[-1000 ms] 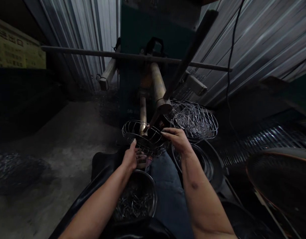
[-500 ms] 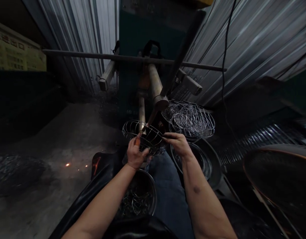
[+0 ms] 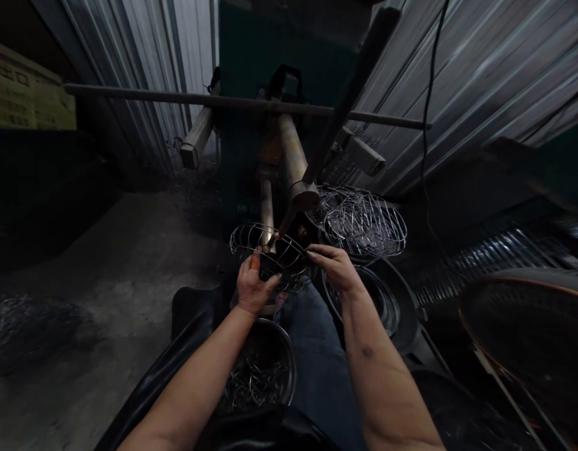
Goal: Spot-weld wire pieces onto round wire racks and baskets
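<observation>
A round wire basket frame point(image 3: 251, 237) sits under the tip of a spot welder's brass arm point(image 3: 291, 164). My left hand point(image 3: 252, 285) pinches the frame's near rim, fingers closed on the wire. At the right rim, my right hand point(image 3: 335, 267) grips the same frame with curled fingers. Both forearms reach forward over my lap in blue jeans point(image 3: 317, 351).
A metal bowl point(image 3: 289, 363) of small bent wire pieces rests by my left thigh. Finished wire frames point(image 3: 364, 219) pile up at the right, above a dark pan point(image 3: 402, 307) of wire rings. A horizontal bar point(image 3: 176, 98) crosses ahead. Corrugated metal walls stand behind; concrete floor lies left.
My left hand rose from beside the bowl to the frame's near rim. Sparks flashed on the floor half a second ago and are gone now. The right hand stayed on the frame.
</observation>
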`<action>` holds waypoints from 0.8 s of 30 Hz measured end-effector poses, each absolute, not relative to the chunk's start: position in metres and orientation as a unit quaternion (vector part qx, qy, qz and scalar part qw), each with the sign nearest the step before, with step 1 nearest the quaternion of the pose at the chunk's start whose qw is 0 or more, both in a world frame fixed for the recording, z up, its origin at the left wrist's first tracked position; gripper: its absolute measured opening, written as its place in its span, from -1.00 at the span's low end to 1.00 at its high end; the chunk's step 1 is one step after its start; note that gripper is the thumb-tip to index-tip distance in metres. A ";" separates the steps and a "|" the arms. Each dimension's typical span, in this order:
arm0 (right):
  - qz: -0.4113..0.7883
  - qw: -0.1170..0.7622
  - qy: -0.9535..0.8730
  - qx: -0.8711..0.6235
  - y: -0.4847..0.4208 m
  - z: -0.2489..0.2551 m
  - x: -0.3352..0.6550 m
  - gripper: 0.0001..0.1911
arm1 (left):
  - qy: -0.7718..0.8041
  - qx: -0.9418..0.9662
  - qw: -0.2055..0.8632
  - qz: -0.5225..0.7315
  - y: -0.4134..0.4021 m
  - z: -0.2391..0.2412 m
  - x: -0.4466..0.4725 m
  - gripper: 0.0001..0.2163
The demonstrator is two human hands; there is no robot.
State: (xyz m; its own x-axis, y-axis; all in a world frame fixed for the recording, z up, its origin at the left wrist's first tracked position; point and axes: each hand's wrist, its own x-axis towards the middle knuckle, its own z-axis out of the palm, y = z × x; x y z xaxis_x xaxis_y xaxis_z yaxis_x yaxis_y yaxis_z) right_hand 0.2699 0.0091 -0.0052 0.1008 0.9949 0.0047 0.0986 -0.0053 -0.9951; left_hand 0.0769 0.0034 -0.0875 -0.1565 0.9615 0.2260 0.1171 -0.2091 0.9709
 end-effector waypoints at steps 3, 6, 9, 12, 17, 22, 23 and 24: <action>0.448 0.497 -0.490 -0.559 0.002 -0.009 0.278 -0.60 | 0.494 0.515 0.378 0.590 0.002 -0.088 0.074 -0.35; 0.450 0.490 -0.497 -0.557 -0.002 -0.009 0.278 -0.64 | 0.495 0.493 0.396 0.596 -0.001 -0.086 0.073 -0.37; 0.444 0.495 -0.503 -0.552 -0.003 -0.006 0.272 -0.66 | 0.492 0.470 0.424 0.597 -0.004 -0.082 0.074 -0.36; 0.440 0.495 -0.508 -0.552 -0.006 -0.002 0.267 -0.68 | 0.480 0.424 0.465 0.611 -0.005 -0.078 0.075 -0.37; 0.429 0.487 -0.544 -0.532 -0.014 0.004 0.262 -0.74 | 0.464 0.391 0.514 0.606 -0.011 -0.076 0.076 -0.38; 0.345 0.460 -0.603 -0.553 -0.029 0.016 0.243 -0.75 | 0.462 0.361 0.526 0.616 -0.020 -0.076 0.066 -0.35; 0.289 0.465 -0.617 -0.566 -0.035 0.018 0.238 -0.76 | 0.465 0.365 0.514 0.622 -0.021 -0.077 0.062 -0.35; 0.222 0.472 -0.625 -0.581 -0.041 0.019 0.231 -0.77 | 0.469 0.375 0.497 0.627 -0.021 -0.078 0.059 -0.36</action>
